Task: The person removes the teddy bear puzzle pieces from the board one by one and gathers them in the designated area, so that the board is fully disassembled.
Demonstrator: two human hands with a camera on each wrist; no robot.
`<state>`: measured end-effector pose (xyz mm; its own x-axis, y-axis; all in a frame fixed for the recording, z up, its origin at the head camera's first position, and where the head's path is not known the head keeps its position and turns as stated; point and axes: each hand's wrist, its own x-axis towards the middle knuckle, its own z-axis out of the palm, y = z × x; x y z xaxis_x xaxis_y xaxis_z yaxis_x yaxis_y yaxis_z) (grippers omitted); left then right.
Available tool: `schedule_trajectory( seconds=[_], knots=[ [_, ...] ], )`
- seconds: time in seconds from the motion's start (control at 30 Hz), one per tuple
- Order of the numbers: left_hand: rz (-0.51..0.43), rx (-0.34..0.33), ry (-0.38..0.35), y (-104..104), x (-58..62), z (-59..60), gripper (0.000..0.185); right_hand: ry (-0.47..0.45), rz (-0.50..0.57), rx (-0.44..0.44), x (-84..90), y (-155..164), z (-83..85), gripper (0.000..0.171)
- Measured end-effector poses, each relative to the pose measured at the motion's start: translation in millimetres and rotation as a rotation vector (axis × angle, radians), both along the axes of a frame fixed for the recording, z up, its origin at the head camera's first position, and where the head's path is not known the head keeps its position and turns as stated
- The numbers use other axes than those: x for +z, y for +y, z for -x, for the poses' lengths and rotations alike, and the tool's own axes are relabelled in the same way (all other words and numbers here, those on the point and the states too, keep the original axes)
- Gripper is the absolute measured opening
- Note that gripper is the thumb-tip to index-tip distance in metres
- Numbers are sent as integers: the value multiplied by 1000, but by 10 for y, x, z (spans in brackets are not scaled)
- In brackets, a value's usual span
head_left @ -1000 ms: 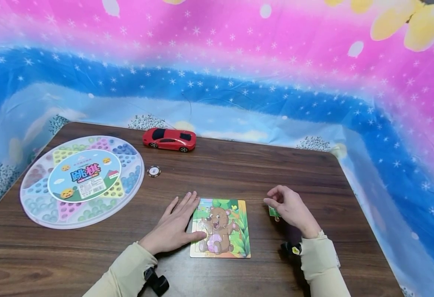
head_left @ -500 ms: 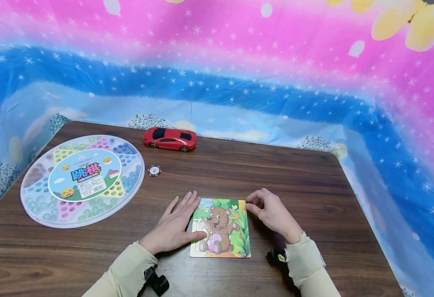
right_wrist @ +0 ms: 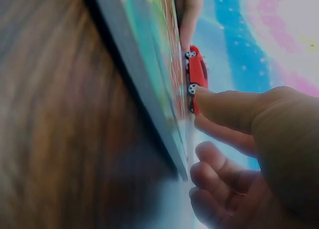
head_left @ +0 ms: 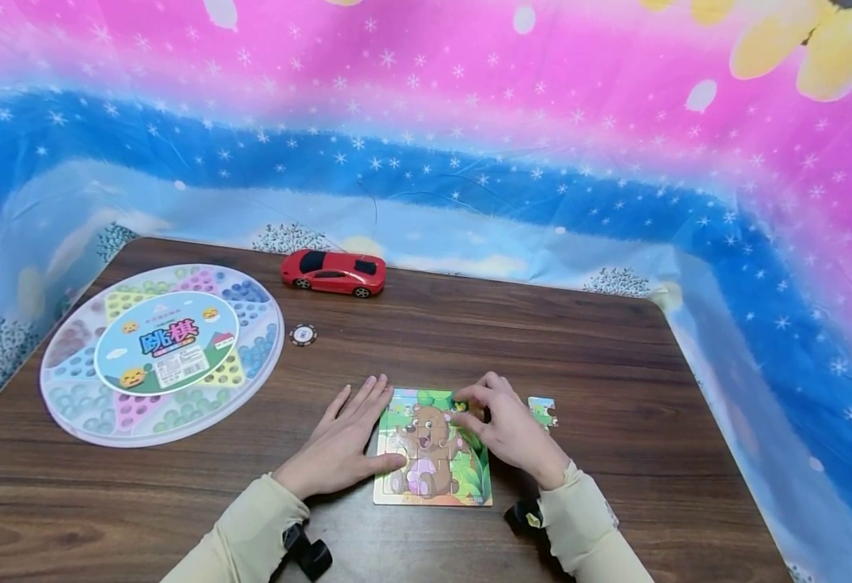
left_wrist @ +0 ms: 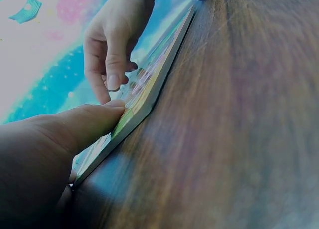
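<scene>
A square jigsaw puzzle (head_left: 426, 478) with a cartoon bear in a green scene lies on the wooden table. My left hand (head_left: 349, 441) is spread along its left side, fingers straight, thumb resting on the picture. Over the puzzle's upper right corner is my right hand (head_left: 509, 425), fingers loosely bent. In the right wrist view the thumb and index fingertips (right_wrist: 205, 102) are apart, and nothing shows between them. A loose puzzle piece (head_left: 543, 409) lies on the table just right of that hand, its lower part hidden by the hand.
A round Chinese checkers set (head_left: 261, 320) lies at the left. Beside it is a poker chip (head_left: 304, 334), and a red toy car (head_left: 334, 274) stands near the table's back edge. A patterned cloth (head_left: 426, 162) hangs behind the table.
My right hand has moved left from beside the loose piece to over the puzzle's upper right corner, bringing more of that piece into view. My left hand has stayed put.
</scene>
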<state>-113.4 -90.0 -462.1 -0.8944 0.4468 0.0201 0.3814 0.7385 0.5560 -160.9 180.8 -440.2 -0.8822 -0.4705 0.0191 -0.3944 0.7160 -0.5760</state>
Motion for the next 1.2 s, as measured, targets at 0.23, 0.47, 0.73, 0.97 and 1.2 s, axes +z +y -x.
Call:
schedule_trajectory(
  seconds=[0.23,0.47,0.73,0.97,1.2],
  knots=[
    [-1,0,5,-2,4,-4,97,-8,4,35,1,-66,-32,30],
    [3,-4,8,-2,11,-2,97,49,-66,89,-11,-112,-44,32],
    [9,-3,14,0,9,3,97,84,-133,85,-17,-133,-59,36],
    [-5,-3,10,-1,-2,2,98,116,-166,79,-24,-141,-70,38],
    [3,-5,17,2,3,0,97,173,-218,95,-22,-160,-85,37]
  ],
)
